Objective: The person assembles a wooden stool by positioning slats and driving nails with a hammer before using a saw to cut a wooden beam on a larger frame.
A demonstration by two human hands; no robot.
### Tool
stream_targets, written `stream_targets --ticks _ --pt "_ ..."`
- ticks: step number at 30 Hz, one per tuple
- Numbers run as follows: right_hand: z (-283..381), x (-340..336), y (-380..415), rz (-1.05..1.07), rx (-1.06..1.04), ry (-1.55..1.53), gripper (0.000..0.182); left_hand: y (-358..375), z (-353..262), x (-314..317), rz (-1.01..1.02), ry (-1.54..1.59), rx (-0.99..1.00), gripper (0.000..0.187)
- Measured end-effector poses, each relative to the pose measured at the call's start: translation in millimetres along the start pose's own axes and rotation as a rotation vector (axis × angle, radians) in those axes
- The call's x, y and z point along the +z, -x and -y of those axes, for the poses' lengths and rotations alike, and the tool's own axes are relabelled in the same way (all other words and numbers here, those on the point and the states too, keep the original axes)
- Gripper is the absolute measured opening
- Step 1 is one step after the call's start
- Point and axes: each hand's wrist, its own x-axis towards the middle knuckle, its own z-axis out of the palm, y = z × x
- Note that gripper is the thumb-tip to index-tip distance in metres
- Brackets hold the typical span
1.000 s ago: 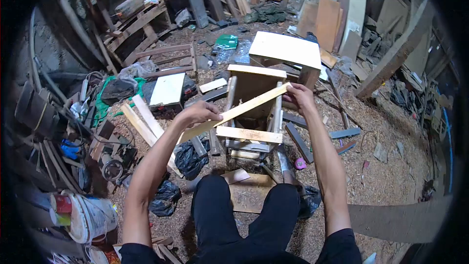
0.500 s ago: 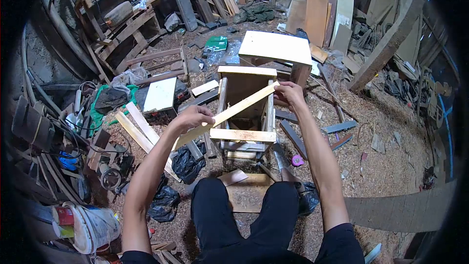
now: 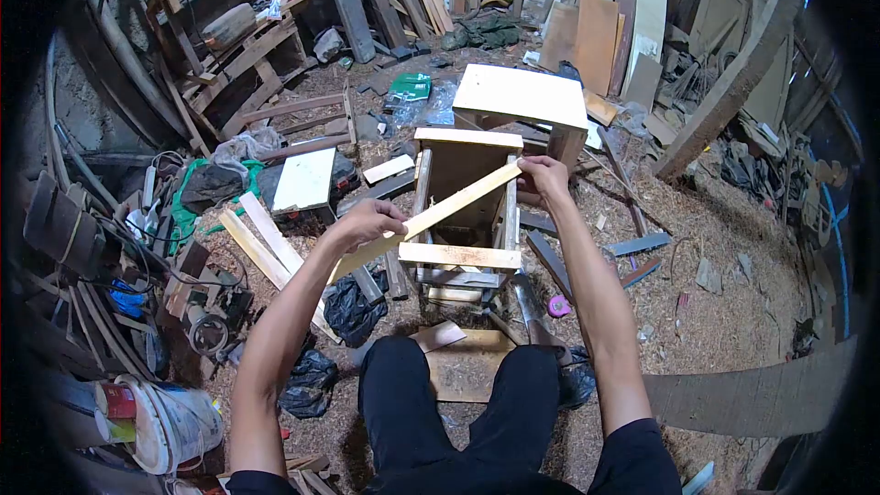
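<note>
A long, thin strip of pale wood [image 3: 458, 201] slants across the open top of a wooden box frame [image 3: 460, 256]. My left hand [image 3: 368, 223] is closed on the strip near its lower left part, with thumb and fingers pinching it. At the strip's upper right end, my right hand [image 3: 544, 178] holds it between thumb and fingers, above the frame's right side. Pale boards form the near and far edges of the frame, and its inside is dark.
Behind the frame stands a white-topped wooden piece [image 3: 521, 94]. A saw [image 3: 532, 310], a pink tape measure [image 3: 558, 306] and black plastic bags [image 3: 354, 310] lie on the shavings-covered floor. A bucket [image 3: 174, 426] is at lower left, a slanted post [image 3: 724, 101] at right.
The whole view has shifted slightly, with the frame a little lower in it. Both hands keep their hold on the strip, which keeps nearly the same slant over the frame.
</note>
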Motion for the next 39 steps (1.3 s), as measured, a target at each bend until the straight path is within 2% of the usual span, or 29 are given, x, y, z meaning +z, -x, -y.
stream_targets --ticks 4,6,7,9,11,15,17,19,21,23,24,25,27,29,30,31,33,34,35,36,37,38,39 --pt "0 -3 4 -0.004 0.003 -0.024 0.015 -2 -2 1 0.027 -0.002 -0.021 0.027" --pt "0 -3 3 -0.003 -0.005 -0.001 0.015 -2 -2 4 -0.011 -0.035 0.118 0.037" --pt "-2 -5 1 0.003 -0.022 0.008 0.015 -1 -3 8 -0.018 -0.035 0.121 0.037" --pt "-6 -5 -5 0.017 -0.044 0.017 0.015 0 -6 18 -0.264 -0.383 0.518 0.041" --pt "-9 -4 -9 -0.031 -0.051 0.084 0.014 -5 -15 25 -0.295 -0.645 0.671 0.045" --pt "-2 -1 -2 -0.037 -0.036 0.061 0.014 -33 -41 54 -0.331 -0.728 0.845 0.042" --pt "-5 -1 -8 -0.046 -0.041 0.058 0.014 -52 -56 70 -0.294 -0.751 0.834 0.044" --pt "-19 -8 -18 -0.061 -0.182 0.258 0.021 -73 -64 85 -0.278 -0.814 0.871 0.047" --pt "-37 -13 -35 -0.043 -0.071 0.151 0.023 -87 -64 90 -0.255 -0.732 0.873 0.048" --pt "-24 -11 -20 -0.017 -0.097 0.132 0.020 -98 -60 93 -0.247 -0.758 0.865 0.046" --pt "-18 -9 -14 0.018 -0.034 0.043 0.020 -94 -57 96 -0.214 -0.753 0.839 0.045" --pt "-20 -10 -18 -0.009 -0.096 0.197 0.020 -91 -59 96 -0.190 -0.749 0.813 0.044" --pt "-15 -10 -12 0.030 -0.095 0.142 0.019 -92 -60 97 -0.211 -0.742 0.823 0.042" --pt "-29 -20 -27 0.053 -0.230 0.269 0.019 -97 -60 96 -0.207 -0.696 0.817 0.041" --pt "-24 -20 -20 0.069 -0.133 0.223 0.019 -94 -62 99 -0.219 -0.672 0.806 0.041" --pt "-20 -22 -8 0.066 -0.132 0.222 0.019 -93 -62 101 -0.215 -0.672 0.808 0.041" --pt "-18 -26 23 -0.009 -0.086 -0.009 0.019 -93 -65 100 -0.206 -0.680 0.777 0.041" --pt "-38 -39 30 -0.040 -0.055 -0.044 0.023 -87 -66 100 -0.232 -0.736 0.778 0.041" --pt "-58 -62 40 -0.018 -0.141 0.428 0.029 -87 -66 102 -0.230 -0.732 0.780 0.041" --pt "-106 -87 42 0.006 -0.172 0.606 0.035 -89 -65 101 -0.233 -0.729 0.793 0.041" --pt "-129 -100 74 -0.101 -0.328 0.853 0.029 -90 -61 101 -0.231 -0.729 0.802 0.041" --pt "-165 -126 87 0.063 -0.197 0.993 0.029 -93 -60 102 -0.246 -0.740 0.816 0.041" --pt "-194 -143 104 0.130 -0.151 1.041 0.025 -93 -58 103 -0.256 -0.739 0.808 0.041"
